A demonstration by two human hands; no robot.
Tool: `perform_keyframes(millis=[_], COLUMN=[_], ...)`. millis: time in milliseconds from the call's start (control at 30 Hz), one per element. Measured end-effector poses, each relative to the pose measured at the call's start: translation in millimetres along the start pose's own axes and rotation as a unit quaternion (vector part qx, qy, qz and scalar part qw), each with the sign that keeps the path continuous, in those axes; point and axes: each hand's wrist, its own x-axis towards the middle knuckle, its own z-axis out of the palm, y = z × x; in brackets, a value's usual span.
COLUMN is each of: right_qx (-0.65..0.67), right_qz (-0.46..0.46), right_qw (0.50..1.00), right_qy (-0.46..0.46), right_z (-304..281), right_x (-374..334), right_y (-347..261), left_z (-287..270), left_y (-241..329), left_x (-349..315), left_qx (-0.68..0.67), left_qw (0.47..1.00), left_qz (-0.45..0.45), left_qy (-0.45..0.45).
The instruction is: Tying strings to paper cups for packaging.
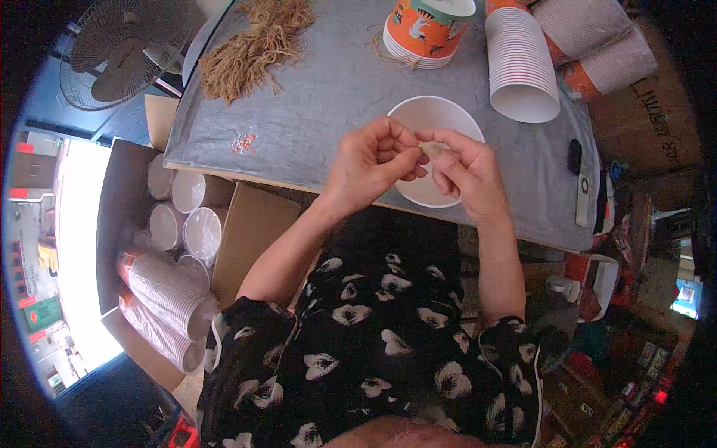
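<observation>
Head view. Left hand (371, 161): fingers curled, thumb and forefinger brought together; whether they grip anything, cannot tell. Right hand (470, 170): thumb and forefinger pinching a small pale piece (435, 148), mostly covered by the fingers, kind not discernible. Piece sits between the two hands, above the white tub (448, 109); hands block part of the tub's rim and interior. Upper frame edge cuts off the tan string bundle (255, 54) and the orange printed tub (423, 36). Red-and-white bits (243, 143) on the grey table cover (314, 112): too small to identify. Lower right: dark clutter, mostly illegible.
</observation>
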Motion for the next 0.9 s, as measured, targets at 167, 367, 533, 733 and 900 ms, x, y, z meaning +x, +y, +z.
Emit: perform_keyframes(millis=[167,367,533,733,900], right_qx=[-0.016,-0.047,-0.112,-0.132,-0.138], right_qz=[-0.029,-0.048,-0.112,-0.142,-0.147], right_qw=[0.998,0.994,0.981,0.975,0.971], right_qy=[0.051,0.084,0.112,0.112,0.132], right_z=[-1,-1,-1,1,0], right_x=[2,1,2,4,5], right_y=[9,17,13,9,8], left_z=[-1,-3,-6,-12,-12], left_y=[-1,0,14,18,15], left_x=[1,-1,2,8,8], left_qx=[0.010,-0.012,0.028,0.032,0.035], left_qw=[1.000,1.000,0.992,0.983,0.985], left_qz=[-0.002,-0.014,-0.100,-0.135,-0.115], left_qy=[-0.011,-0.013,-0.070,-0.123,-0.125])
